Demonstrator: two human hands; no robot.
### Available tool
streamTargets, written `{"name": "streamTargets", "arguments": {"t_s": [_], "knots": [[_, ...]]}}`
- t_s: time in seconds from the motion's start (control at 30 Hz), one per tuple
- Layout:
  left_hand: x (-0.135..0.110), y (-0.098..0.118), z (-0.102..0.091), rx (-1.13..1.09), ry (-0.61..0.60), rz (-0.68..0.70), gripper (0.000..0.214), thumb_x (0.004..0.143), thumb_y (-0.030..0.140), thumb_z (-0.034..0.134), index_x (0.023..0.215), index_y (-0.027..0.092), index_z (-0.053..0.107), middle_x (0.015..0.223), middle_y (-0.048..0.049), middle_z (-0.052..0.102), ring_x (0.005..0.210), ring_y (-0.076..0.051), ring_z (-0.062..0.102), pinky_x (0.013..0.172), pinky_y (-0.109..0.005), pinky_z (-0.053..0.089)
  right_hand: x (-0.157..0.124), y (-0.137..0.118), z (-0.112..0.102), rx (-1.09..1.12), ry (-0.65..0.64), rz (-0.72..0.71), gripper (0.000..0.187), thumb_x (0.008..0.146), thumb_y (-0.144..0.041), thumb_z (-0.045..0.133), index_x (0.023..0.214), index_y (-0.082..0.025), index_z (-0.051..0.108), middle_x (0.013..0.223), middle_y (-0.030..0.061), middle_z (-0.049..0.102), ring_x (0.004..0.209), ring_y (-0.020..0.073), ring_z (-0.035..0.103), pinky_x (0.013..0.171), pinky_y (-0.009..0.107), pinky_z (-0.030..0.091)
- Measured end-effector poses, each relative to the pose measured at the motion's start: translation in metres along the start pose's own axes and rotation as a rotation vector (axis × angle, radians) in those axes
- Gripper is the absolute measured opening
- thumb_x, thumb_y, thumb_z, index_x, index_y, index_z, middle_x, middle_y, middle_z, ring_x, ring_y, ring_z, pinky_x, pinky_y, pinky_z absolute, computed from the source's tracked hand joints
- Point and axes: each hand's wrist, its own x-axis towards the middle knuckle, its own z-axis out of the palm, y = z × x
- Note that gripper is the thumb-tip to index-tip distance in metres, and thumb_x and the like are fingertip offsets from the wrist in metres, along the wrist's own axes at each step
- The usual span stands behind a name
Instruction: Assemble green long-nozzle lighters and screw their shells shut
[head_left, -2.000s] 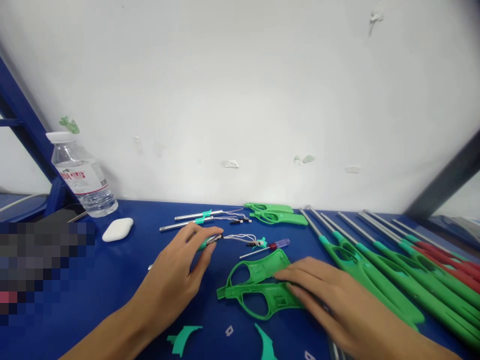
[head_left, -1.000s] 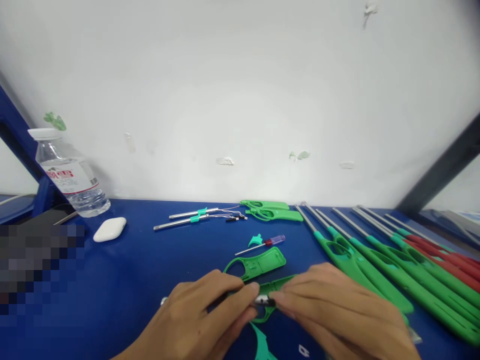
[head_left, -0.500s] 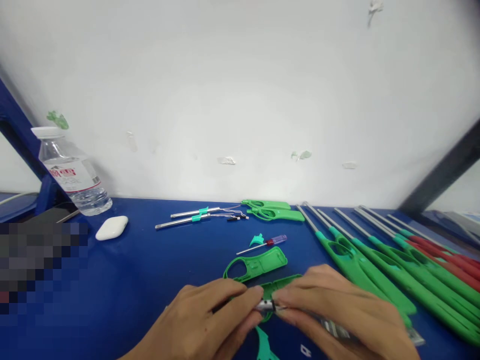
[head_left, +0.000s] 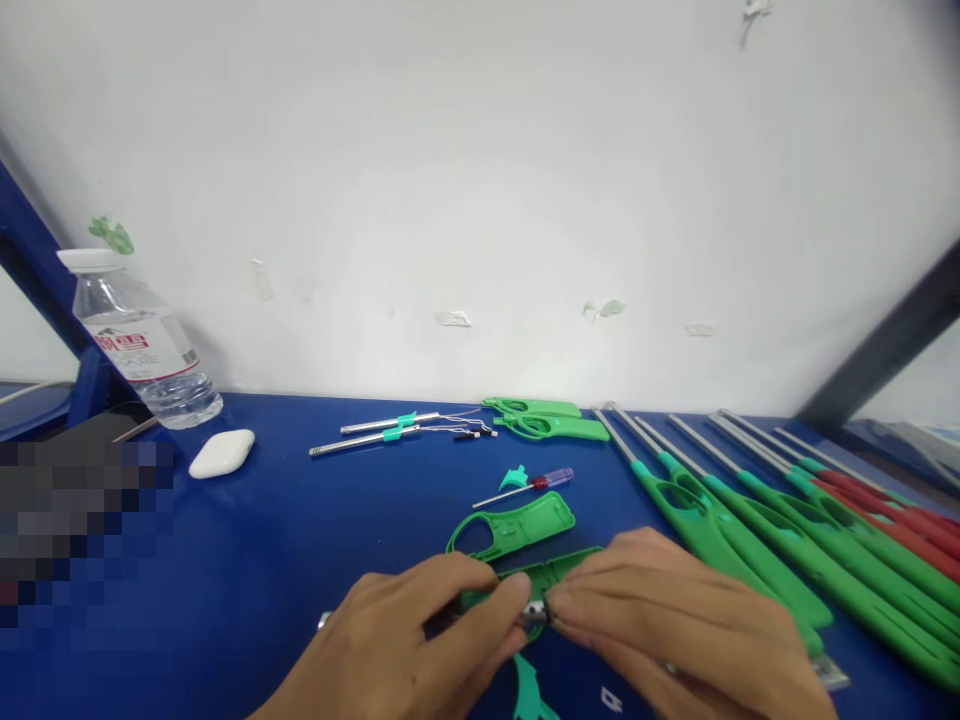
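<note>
Both hands in close now, low over the blue table (head_left: pixel 262 540), and here's the action: the left hand (head_left: pixel 420 640) has a metal tube (head_left: pixel 535 612) pinched between thumb and forefinger, and the right hand (head_left: pixel 675 620) meets it there, fingertips pressed together on its dark end. Only a short stretch of that tube shows, in the gap between the two hands, just above a green shell half (head_left: pixel 555 570) that the fingers partly cover. A second shell half (head_left: pixel 532 526) lies open just behind, its finger loop to the left. Behind that, a screwdriver (head_left: pixel 551 481) with a purple-and-red handle, a small teal trigger (head_left: pixel 514 477) right beside its shaft. Another teal piece (head_left: pixel 526 690) sits nearest us, below the hands, with a little white tag (head_left: pixel 611 699) to its right. Up at the back, two metal rods (head_left: pixel 345 446) with teal collars trail thin wires toward a pair of green handles (head_left: pixel 559 429). Over on the right, a slanting row: green lighters (head_left: pixel 757 560) first, red lighters (head_left: pixel 904 537) beyond. And out left, a white case (head_left: pixel 222 454) near a clear bottle (head_left: pixel 146 345) that stands close to the wall (head_left: pixel 480 180).
</note>
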Motion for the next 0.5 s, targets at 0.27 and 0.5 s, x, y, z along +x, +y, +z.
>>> {"name": "streamTargets", "arguments": {"t_s": [0.27,0.5], "knots": [[-0.0020,-0.0014,0.0041,0.008,0.011,0.008,0.024,0.112,0.023,0.039,0.122,0.024,0.061,0.097,-0.0002,0.076,0.066,-0.013,0.074,0.051,-0.023,0.057,-0.0009,0.0021,-0.0004,-0.029,-0.028,-0.037,0.019,0.103,-0.017,0.058,0.118,-0.021,0.070,0.092,0.0049,0.083,0.081,0.0173,0.080,0.078,0.027,0.065],[-0.0012,-0.0008,0.0058,0.000,0.029,0.001,0.027,0.114,0.026,0.037,0.118,0.023,0.063,0.094,0.0010,0.076,0.065,-0.010,0.074,0.053,-0.020,0.055,-0.0015,-0.0003,-0.0007,0.005,-0.045,-0.006,0.017,0.104,-0.014,0.058,0.114,-0.018,0.071,0.093,0.0056,0.082,0.083,0.0171,0.078,0.079,0.027,0.063]]}}
